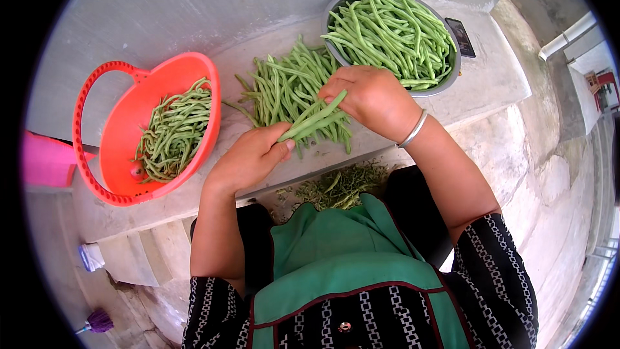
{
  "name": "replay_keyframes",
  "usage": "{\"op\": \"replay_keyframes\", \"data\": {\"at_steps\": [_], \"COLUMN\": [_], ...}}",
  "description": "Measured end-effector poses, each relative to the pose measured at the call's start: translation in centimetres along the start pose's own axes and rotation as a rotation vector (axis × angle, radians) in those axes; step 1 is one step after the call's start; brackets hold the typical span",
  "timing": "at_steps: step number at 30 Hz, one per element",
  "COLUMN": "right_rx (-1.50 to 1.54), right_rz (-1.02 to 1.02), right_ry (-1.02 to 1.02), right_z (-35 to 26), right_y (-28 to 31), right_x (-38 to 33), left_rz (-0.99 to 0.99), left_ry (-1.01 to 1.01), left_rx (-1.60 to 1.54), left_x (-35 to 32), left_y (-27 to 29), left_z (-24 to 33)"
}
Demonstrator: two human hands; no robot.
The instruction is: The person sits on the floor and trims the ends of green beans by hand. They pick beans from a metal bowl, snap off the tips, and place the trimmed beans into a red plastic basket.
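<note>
My left hand (248, 158) and my right hand (371, 98) together grip a small bundle of green beans (316, 119), each hand at one end, above a concrete ledge (491, 84). Under the bundle lies a loose pile of green beans (281, 87) on the ledge. A metal bowl (445, 84) heaped with long green beans (387, 26) stands just behind my right hand. An orange plastic basket (116, 148) holding more beans (174, 132) sits to the left of my left hand. A silver bangle is on my right wrist.
Bean trimmings (339, 187) lie on my lap on a green cloth (349, 245). A dark phone (461, 37) rests beside the bowl. A pink object (45, 161) is at the far left. Concrete steps drop away to the right, with a white pipe (568, 35) beyond.
</note>
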State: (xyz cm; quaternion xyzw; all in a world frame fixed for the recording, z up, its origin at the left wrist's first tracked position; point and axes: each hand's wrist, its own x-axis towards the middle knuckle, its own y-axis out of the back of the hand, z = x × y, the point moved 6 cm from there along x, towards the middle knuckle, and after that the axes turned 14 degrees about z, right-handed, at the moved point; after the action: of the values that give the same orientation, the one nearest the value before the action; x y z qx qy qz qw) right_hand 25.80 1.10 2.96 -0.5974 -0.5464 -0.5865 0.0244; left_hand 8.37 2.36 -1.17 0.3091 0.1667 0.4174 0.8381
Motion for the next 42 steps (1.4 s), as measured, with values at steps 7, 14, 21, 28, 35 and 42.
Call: {"op": "replay_keyframes", "data": {"at_steps": [7, 14, 21, 28, 35, 42], "right_rx": [0.166, 0.984, 1.003, 0.59, 0.44, 0.594], "right_rz": [0.164, 0.021, 0.201, 0.045, -0.133, -0.188], "right_ry": [-0.278, -0.914, -1.018, -0.81, -0.405, -0.661], "right_z": [0.6, 1.4, 4.0, 3.9, 2.6, 0.7], "right_y": [0.9, -1.2, 0.4, -1.0, -1.8, -3.5], "right_x": [0.7, -0.9, -0.4, -1.7, -1.2, -1.1], "left_rz": [-0.044, -0.05, 0.011, 0.284, 0.431, 0.505], "left_ry": [0.045, 0.059, 0.108, 0.205, 0.066, 0.109], "left_rx": [-0.362, -0.582, -0.831, -1.328, -1.782, -1.904], "left_x": [0.3, 0.2, 0.1, 1.3, 1.9, 1.9], "left_y": [-0.8, -0.4, 1.0, 2.3, 4.5, 4.4], "left_z": [-0.8, -0.5, -1.9, -3.1, -4.3, -5.0]}}
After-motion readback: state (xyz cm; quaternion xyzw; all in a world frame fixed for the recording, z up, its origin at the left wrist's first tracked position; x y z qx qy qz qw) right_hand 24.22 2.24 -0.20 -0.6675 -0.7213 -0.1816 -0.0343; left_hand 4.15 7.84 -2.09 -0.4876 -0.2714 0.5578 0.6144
